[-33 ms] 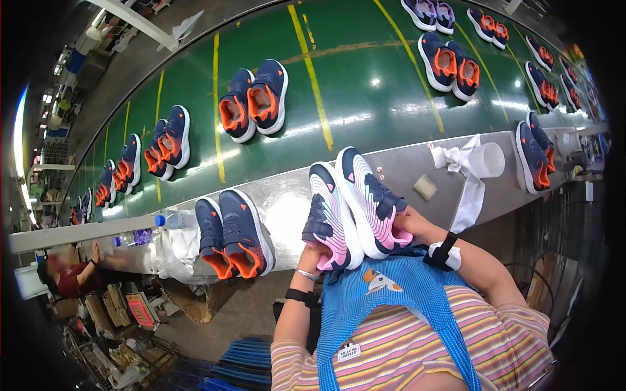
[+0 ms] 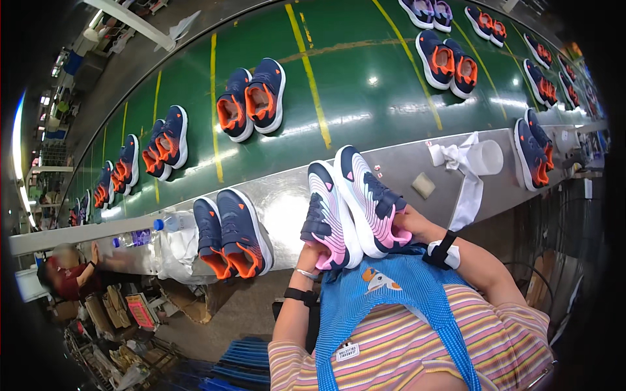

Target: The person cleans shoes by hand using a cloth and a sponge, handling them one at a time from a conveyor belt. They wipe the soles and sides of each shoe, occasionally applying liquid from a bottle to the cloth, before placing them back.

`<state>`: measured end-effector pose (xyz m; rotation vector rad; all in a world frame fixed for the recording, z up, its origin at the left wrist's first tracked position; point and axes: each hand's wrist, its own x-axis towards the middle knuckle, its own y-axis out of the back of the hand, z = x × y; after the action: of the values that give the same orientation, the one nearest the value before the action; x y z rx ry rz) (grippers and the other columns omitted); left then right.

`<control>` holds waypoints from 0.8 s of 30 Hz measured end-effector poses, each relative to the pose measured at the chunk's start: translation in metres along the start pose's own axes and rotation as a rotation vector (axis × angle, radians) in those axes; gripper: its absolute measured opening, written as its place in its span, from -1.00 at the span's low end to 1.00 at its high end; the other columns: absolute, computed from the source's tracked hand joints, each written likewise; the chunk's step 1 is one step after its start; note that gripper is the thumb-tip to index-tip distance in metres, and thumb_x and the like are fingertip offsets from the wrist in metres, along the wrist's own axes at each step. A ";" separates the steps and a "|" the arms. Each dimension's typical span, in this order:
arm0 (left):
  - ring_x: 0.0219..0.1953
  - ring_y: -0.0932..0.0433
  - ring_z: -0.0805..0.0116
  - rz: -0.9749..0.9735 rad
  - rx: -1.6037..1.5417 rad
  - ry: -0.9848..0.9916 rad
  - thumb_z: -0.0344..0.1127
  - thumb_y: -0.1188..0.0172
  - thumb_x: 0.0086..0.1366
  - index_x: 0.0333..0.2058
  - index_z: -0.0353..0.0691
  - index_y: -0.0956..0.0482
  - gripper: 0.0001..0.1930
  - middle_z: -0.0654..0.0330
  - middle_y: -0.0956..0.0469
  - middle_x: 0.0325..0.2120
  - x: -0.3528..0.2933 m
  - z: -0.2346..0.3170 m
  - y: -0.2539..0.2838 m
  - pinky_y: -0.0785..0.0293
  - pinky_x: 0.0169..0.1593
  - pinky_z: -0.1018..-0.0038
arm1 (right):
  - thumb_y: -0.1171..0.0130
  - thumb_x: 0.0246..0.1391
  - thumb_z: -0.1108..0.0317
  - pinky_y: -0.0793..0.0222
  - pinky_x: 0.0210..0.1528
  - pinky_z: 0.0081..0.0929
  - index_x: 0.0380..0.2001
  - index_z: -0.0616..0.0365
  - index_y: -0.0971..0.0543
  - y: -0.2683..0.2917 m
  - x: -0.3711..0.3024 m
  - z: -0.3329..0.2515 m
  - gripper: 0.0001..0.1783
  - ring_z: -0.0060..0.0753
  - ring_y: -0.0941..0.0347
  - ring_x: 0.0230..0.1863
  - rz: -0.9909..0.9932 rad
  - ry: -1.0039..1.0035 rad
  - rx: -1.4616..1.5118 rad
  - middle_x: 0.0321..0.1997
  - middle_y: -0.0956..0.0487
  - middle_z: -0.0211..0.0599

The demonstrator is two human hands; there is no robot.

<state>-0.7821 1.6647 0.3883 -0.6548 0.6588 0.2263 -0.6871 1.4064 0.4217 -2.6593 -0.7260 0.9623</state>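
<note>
A pair of navy, white and pink sneakers stands side by side in front of me, toes pointing away, at the near edge of the metal ledge. My left hand (image 2: 309,258) grips the left sneaker (image 2: 331,218) at its heel opening. By the pink collar of the right sneaker (image 2: 370,199), my right hand (image 2: 413,223) is closed on it in the same way. Both hands' fingertips are hidden inside the shoes. Just left of them, a navy and orange pair of sneakers (image 2: 244,228) rests on the ledge, apart from my hands.
Beyond the metal ledge (image 2: 398,156) runs a green conveyor belt (image 2: 352,85) with yellow lines, carrying several pairs of shoes (image 2: 264,98). To the right lie a beige pad (image 2: 424,185), a white cloth (image 2: 468,182) and a white roll (image 2: 486,158). Bottles (image 2: 171,223) lie left; a co-worker (image 2: 68,274) is beyond.
</note>
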 end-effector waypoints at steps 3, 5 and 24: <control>-0.22 -0.46 0.23 -0.033 -0.059 0.012 -0.66 0.12 -0.09 -0.12 -0.37 -0.33 -0.55 0.06 -0.44 -0.24 -0.001 0.004 -0.007 -0.43 -0.18 0.44 | 0.19 -0.18 0.64 -0.37 -0.20 -0.50 -0.16 0.27 -0.40 -0.005 -0.002 -0.004 -0.59 -0.38 -0.44 -0.23 0.008 -0.022 0.065 -0.21 -0.48 -0.22; -0.15 -0.44 0.21 -0.033 -0.085 0.031 -0.67 0.17 -0.06 -0.06 -0.36 -0.28 -0.52 0.05 -0.41 -0.16 -0.002 0.005 -0.005 -0.41 -0.11 0.41 | 0.22 -0.17 0.67 -0.37 -0.18 -0.49 -0.16 0.27 -0.40 -0.007 -0.003 -0.006 -0.58 -0.37 -0.44 -0.22 0.006 -0.034 0.095 -0.19 -0.48 -0.20; -0.12 -0.42 0.34 -0.044 0.374 -0.590 -0.49 -0.02 0.12 0.12 -0.26 -0.13 -0.45 0.05 -0.38 -0.08 -0.015 0.002 0.028 -0.37 -0.07 0.48 | -0.18 -0.13 0.47 -0.08 0.13 -0.51 0.16 0.06 -0.10 0.007 -0.036 -0.006 -0.24 -0.41 -0.21 0.09 0.021 0.575 -0.446 0.11 -0.26 -0.22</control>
<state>-0.8036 1.6882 0.3854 -0.2186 0.1088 0.2333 -0.7043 1.3811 0.4435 -3.0852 -0.8386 -0.0033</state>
